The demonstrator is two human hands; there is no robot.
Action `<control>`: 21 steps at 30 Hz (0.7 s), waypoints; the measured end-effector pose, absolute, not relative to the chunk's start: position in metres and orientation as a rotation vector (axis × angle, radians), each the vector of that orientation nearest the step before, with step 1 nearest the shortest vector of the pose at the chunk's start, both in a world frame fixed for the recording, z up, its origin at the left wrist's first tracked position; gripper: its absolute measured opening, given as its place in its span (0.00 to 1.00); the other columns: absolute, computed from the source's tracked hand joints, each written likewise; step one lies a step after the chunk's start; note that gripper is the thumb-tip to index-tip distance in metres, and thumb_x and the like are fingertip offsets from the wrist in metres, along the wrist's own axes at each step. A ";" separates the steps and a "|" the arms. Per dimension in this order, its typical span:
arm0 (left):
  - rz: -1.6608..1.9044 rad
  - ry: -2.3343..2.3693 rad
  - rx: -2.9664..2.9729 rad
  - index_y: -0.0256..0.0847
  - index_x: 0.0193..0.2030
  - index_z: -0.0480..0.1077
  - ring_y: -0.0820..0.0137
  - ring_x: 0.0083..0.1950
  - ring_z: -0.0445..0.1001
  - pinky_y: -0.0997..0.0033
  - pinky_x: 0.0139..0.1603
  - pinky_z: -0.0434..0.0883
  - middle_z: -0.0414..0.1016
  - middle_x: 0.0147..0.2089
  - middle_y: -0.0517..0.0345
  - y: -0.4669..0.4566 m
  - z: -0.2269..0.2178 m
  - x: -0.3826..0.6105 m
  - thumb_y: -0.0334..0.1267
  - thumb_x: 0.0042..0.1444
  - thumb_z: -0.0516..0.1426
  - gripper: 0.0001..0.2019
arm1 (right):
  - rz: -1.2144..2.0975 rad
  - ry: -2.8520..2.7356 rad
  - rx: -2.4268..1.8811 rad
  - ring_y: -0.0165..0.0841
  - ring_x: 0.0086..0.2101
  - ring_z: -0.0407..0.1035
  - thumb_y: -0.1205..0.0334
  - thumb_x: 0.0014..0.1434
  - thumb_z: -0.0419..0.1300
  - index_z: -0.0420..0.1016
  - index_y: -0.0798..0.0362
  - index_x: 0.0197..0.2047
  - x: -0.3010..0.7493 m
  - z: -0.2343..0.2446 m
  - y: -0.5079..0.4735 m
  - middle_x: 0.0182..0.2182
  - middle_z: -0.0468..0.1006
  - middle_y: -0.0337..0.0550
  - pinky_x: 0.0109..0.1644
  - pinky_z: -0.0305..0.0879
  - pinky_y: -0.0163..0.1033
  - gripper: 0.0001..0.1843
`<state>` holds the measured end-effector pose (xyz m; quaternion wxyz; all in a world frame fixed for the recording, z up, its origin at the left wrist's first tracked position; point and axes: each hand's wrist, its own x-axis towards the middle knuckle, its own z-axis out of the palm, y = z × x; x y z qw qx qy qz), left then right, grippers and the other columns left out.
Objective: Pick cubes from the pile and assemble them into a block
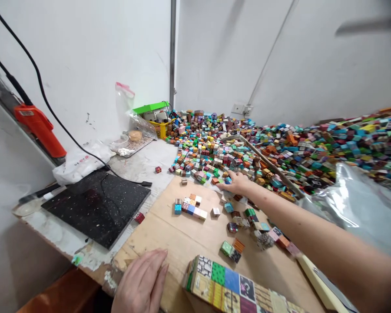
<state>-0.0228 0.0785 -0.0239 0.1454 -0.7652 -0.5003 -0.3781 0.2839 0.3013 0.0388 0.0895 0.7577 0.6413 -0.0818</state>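
My right hand (235,182) reaches far out to the near edge of a big heap of small coloured cubes (215,148), fingers curled down onto a blue cube; the grip itself is hidden. My left hand (143,280) lies flat, fingers together, on the near left corner of a brown cardboard sheet (182,237). A short row of joined cubes (190,207) sits on the cardboard ahead of it. Loose cubes (247,221) are scattered under my right forearm. A long assembled block of patterned cubes (234,284) lies at the near edge.
A black speckled slab (99,206) lies at left with a black cable across it. An orange tool (39,128) hangs on the left wall. Plastic bags (81,163), a yellow basket with green lid (156,116) and a clear bag (355,204) at right surround the heap.
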 end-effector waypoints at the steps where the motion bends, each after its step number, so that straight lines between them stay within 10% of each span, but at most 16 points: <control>1: -1.088 -1.440 -2.209 0.41 0.40 0.71 0.83 0.46 0.70 0.81 0.49 0.67 0.76 0.41 0.63 0.079 -0.023 -0.023 0.33 0.54 0.48 0.13 | -0.232 1.901 2.252 0.56 0.54 0.53 0.27 0.44 0.47 0.51 0.56 0.64 0.278 0.037 0.301 0.55 0.58 0.64 0.51 0.56 0.55 0.53; 6: -1.089 -1.445 -2.208 0.42 0.40 0.71 0.83 0.46 0.70 0.82 0.49 0.67 0.76 0.41 0.64 0.080 -0.023 -0.022 0.33 0.53 0.48 0.12 | -0.158 1.992 2.189 0.51 0.56 0.51 0.44 0.52 0.53 0.59 0.49 0.59 0.264 0.029 0.301 0.55 0.58 0.55 0.54 0.53 0.53 0.33; 15: -1.069 -1.458 -2.236 0.42 0.42 0.70 0.84 0.48 0.69 0.82 0.52 0.64 0.75 0.43 0.65 0.079 -0.026 -0.024 0.34 0.53 0.49 0.13 | -0.256 1.891 2.267 0.48 0.58 0.50 0.33 0.48 0.51 0.44 0.63 0.65 0.313 0.039 0.283 0.60 0.52 0.61 0.57 0.54 0.45 0.53; 21: -1.077 -1.466 -2.226 0.42 0.41 0.71 0.84 0.48 0.69 0.82 0.52 0.64 0.75 0.42 0.65 0.078 -0.026 -0.024 0.34 0.53 0.49 0.12 | -0.227 1.898 2.279 0.48 0.53 0.57 0.36 0.46 0.55 0.56 0.64 0.59 0.310 0.025 0.277 0.54 0.61 0.61 0.53 0.58 0.44 0.47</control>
